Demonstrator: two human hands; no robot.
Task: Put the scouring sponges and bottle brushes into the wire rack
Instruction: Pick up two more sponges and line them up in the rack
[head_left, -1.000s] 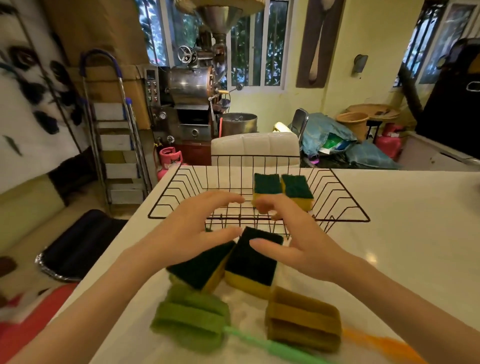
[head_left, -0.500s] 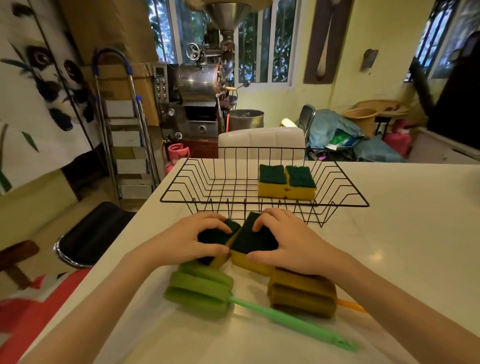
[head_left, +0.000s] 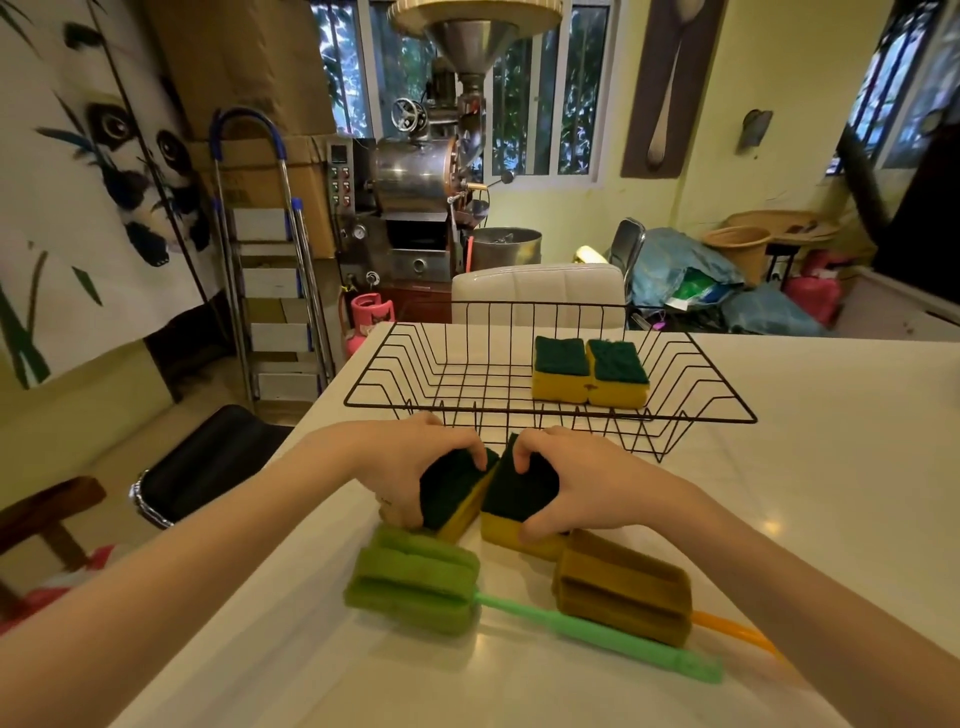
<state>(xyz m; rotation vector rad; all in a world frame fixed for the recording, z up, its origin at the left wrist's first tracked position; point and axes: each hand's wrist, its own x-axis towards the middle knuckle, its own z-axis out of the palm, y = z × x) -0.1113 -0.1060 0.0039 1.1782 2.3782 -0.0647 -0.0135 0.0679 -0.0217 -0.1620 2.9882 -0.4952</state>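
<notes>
While fingers curl, left hand (head_left: 410, 478) grips sponge (head_left: 449, 491), apparently

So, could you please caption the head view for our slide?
Left hand and right hand each grip a scouring sponge before the wire rack.

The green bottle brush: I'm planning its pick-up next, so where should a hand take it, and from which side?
Probably by the thin handle, reached from above. It lies flat on the table, pointing toward the person's right and clear of the orange brush.
</notes>
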